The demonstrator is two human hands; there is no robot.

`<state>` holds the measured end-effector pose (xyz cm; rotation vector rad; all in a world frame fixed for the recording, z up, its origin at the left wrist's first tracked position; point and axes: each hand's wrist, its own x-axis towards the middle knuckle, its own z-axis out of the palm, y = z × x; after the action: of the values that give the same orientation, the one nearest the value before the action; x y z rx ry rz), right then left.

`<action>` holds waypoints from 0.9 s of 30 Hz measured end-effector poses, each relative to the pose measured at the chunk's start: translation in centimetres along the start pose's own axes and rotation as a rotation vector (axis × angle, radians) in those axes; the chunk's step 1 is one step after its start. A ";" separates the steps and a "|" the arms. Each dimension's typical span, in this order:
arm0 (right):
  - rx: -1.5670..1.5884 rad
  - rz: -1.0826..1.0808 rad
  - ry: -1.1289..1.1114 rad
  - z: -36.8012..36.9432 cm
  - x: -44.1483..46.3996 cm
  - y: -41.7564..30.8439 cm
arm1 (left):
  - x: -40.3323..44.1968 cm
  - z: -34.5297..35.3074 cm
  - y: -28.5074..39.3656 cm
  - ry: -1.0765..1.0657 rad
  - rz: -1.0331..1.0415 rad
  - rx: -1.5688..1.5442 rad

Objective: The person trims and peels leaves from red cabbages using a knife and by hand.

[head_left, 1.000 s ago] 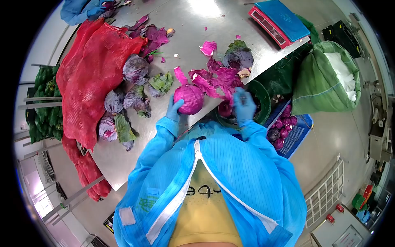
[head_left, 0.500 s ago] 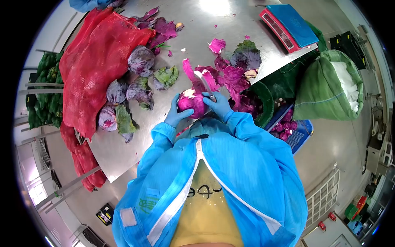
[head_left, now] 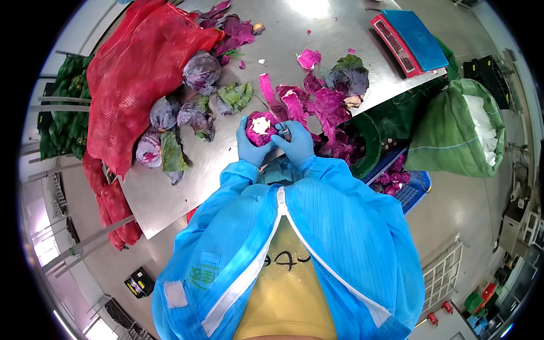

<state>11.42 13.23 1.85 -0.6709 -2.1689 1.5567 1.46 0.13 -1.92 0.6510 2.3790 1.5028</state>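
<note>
My left hand (head_left: 250,145), in a blue glove, is wrapped round a trimmed red cabbage (head_left: 258,135) from the left and below. The pale cut stem end of the cabbage faces up. My gloved right hand (head_left: 297,141) grips the handle of a knife (head_left: 272,113) against the cabbage's right side; its thin blade points up and left. Loose purple leaves (head_left: 328,107) lie just beyond the right hand. Left of my hands, several untrimmed red cabbages (head_left: 202,72) sit on the steel table (head_left: 209,170).
A red mesh sack (head_left: 136,79) fills the table's left side. A blue and red scale (head_left: 409,42) stands at the far right corner. Beyond the right edge are a green tub (head_left: 371,144), a blue crate (head_left: 416,190) with purple cabbages and a green woven sack (head_left: 453,136).
The cabbage has turned so its cut stem end faces up. My right hand has drawn in closer to the left, and the knife has changed angle.
</note>
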 end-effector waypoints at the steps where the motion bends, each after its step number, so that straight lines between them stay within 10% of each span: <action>1: -0.036 0.051 0.005 0.1 0.0 -0.4 | 0.0 0.3 0.8 -0.005 0.004 -0.002; 18: 0.637 0.595 0.056 -0.3 -1.3 -0.5 | -1.5 1.3 4.9 -0.088 0.016 0.338; 27: 0.242 0.302 0.073 -3.2 -0.2 -1.0 | -1.1 1.8 5.7 -0.077 0.066 0.400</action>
<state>13.21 15.35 3.79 -0.9909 -1.8493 1.8754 4.55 3.06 2.42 0.8612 2.6411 1.0045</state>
